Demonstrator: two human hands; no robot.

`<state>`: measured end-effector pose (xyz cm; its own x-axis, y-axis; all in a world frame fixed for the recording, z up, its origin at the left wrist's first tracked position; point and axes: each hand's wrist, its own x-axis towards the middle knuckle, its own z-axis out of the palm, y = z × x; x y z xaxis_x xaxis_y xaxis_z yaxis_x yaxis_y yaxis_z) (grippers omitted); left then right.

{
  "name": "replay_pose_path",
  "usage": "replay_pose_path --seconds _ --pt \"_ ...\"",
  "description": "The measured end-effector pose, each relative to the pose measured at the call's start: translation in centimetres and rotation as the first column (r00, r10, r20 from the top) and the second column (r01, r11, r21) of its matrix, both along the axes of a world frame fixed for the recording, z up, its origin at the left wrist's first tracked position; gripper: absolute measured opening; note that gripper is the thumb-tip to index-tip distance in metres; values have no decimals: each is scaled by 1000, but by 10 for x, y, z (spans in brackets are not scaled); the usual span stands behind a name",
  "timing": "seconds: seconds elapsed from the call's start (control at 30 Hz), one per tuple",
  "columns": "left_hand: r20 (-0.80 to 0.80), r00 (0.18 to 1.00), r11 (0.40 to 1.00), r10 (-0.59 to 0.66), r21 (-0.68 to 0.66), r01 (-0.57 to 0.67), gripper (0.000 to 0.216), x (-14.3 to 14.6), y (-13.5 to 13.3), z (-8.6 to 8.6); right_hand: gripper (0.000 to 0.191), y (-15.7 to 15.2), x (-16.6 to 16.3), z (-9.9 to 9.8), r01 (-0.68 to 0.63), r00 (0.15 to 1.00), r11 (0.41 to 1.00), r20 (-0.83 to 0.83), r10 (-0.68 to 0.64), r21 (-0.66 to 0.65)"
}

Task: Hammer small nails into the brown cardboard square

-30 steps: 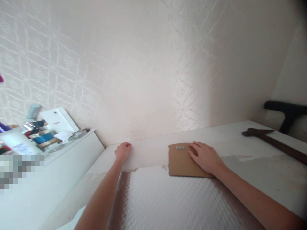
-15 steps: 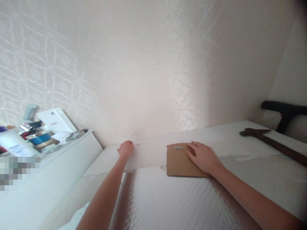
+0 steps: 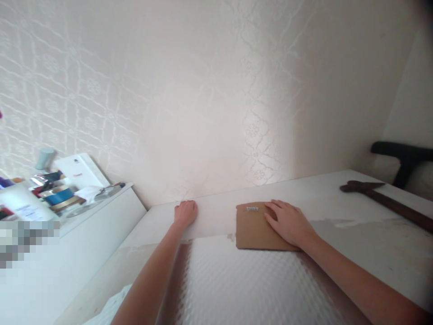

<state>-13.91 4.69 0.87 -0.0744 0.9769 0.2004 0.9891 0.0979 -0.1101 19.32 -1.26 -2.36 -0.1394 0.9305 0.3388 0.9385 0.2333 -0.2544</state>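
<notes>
My right hand [image 3: 287, 223] lies flat with fingers stretched out on a brown cardboard piece [image 3: 254, 228] on the white table [image 3: 338, 198]. A few small metal nails [image 3: 252, 209] rest on the far edge of the cardboard. My left hand [image 3: 185, 213] is curled, knuckles up, resting on the table near the wall; what its fingers hold, if anything, is hidden. A shiny textured sheet [image 3: 237, 284] covers the near part of the table under both forearms.
A hammer with a wooden handle [image 3: 385, 201] lies at the table's right end. A black chair back [image 3: 402, 155] stands behind it. To the left, a lower white cabinet [image 3: 101, 212] holds tape rolls, bottles and clutter. Patterned wallpaper rises just behind the table.
My left hand has slid to the right along the table's back edge, closer to the cardboard. My right hand has stayed flat on the cardboard.
</notes>
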Motion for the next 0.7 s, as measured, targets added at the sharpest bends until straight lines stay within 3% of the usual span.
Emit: replay_pose_path --seconds 0.47,0.57,0.7 --pt "73 991 994 110 -18 -109 40 -17 -5 1 45 1 0 -3 -2 1000 1000 -13 2 23" --pt "121 993 999 -9 55 2 39 1 -2 5 45 1 0 -3 0 1000 1000 -12 0 21" --pt "248 925 958 -287 88 273 35 57 -5 5 45 0 0 -2 2 1000 1000 -5 -2 22"
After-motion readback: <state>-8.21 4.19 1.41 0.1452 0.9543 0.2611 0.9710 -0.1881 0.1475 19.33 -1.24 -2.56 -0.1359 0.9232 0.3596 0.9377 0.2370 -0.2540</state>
